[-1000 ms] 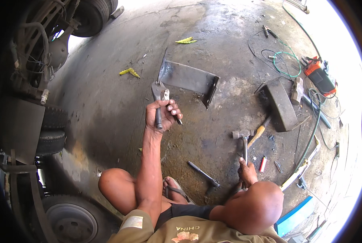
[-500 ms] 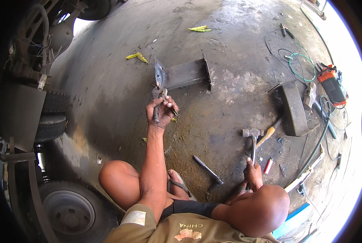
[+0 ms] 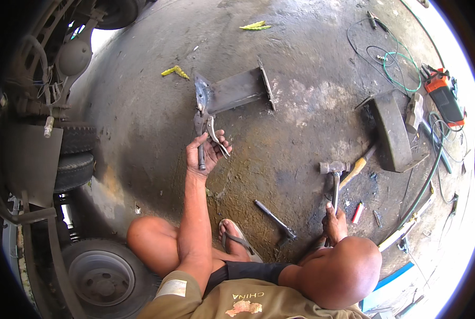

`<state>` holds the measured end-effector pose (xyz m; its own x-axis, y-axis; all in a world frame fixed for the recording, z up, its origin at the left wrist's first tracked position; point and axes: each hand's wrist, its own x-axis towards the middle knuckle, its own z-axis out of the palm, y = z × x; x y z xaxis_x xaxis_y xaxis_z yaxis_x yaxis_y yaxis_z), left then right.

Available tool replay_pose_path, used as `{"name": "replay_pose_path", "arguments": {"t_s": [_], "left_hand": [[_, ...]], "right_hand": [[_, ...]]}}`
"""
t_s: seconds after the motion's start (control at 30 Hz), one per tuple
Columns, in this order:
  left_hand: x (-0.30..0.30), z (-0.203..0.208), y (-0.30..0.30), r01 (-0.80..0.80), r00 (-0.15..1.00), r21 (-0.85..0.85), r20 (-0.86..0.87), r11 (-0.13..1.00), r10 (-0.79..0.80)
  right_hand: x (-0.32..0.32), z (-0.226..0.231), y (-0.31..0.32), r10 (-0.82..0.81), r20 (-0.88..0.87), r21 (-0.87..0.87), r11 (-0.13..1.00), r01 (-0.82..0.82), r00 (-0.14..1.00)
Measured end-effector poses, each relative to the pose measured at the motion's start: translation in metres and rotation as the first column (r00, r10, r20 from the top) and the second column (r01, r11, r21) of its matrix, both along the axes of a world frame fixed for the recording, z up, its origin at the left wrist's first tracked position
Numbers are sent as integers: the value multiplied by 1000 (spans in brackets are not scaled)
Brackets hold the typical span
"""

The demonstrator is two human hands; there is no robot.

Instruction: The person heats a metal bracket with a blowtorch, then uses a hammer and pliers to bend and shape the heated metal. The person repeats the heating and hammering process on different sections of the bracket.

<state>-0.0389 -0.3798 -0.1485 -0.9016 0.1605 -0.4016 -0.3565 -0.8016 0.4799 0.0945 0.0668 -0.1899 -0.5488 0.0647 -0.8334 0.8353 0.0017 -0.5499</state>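
Note:
My left hand (image 3: pixel 196 159) reaches forward with locking pliers (image 3: pixel 199 126) in its fingers. One handle lies along the thumb and palm; the other stands away from it towards the fingertips. The pliers' jaws meet the near corner of a grey steel bracket (image 3: pixel 236 91), a channel piece with an upright plate at each end, lying on the floor. Whether the jaws bite on it I cannot tell. Beside my right knee, my right hand (image 3: pixel 334 226) is closed round the handle of a hammer (image 3: pixel 334 168), its steel head pointing away from me.
A ratchet wrench (image 3: pixel 274 219) lies between my feet. Near the hammer are a wooden handle (image 3: pixel 358 166), a red lighter (image 3: pixel 358 212) and a dark steel box section (image 3: pixel 390 133). An orange-black machine (image 3: pixel 443 95) with cables stands far right. Truck wheels (image 3: pixel 102 274) line the left.
The pliers' handles have spread apart and my left fingers have loosened round them. The view has shifted slightly; the bracket and my right hand with the hammer look otherwise unchanged.

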Motion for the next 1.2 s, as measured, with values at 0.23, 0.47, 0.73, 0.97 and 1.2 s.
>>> {"name": "replay_pose_path", "arguments": {"t_s": [0.23,0.47,0.73,0.97,1.2], "left_hand": [[-5,6,3,26,1000,24,-5,999,-26],[12,13,20,79,995,-96,63,992,-73],[30,2,69,348,900,-406,397,845,-181],[15,2,115,446,861,-602,492,663,-133],[3,3,145,580,800,-722,591,378,-99]], "right_hand": [[-7,17,0,25,-16,-72,997,-26,1000],[-34,40,-4,502,-295,251,861,-441,813],[-49,15,-24,750,-502,461,653,-601,430],[-43,7,-25,845,-403,455,517,-725,351],[-37,8,-21,834,-398,407,533,-742,381]]}}
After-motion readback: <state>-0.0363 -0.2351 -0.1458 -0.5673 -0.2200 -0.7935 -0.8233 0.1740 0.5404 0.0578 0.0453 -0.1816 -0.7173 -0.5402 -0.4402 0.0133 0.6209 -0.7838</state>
